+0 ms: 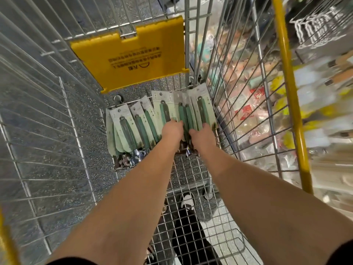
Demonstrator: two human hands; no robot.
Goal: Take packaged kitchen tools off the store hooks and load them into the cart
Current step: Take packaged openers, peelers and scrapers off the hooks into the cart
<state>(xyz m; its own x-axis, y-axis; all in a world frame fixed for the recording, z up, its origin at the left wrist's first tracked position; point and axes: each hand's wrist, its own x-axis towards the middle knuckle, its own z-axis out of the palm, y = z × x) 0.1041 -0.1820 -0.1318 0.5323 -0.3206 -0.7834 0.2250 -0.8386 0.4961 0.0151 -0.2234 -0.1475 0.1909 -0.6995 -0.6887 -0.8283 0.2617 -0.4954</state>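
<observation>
Reaching down into the cart (200, 180), both bare arms run from the lower corners of the frame to its centre, where the two hands meet a row of packaged tools. The left hand (172, 131) sits just left of centre, its fingers curled down among the packs so that their tips are hidden; it seems to grip one pack (164, 111), though the hold cannot be seen plainly. The right hand (203, 133) lies close beside it, thumb toward the left hand, fingers bent over the lower part of the right packs (202, 109) and holding them.

These packs are pale green cards, each carrying a tool with a dark green handle. They lean in an overlapping fan against the far end of the wire floor, across the middle of the frame. More packs (126, 129) lie at centre left, apart from both hands, with shiny metal tool heads (137, 155) showing below them.

A yellow flap (129, 54) with printed text hangs at upper centre. A yellow bar (286, 83) runs down the right side, with blurred shelves (324, 92) of goods beyond the wire. A dark shoe (188, 202) shows through the mesh at lower centre.
</observation>
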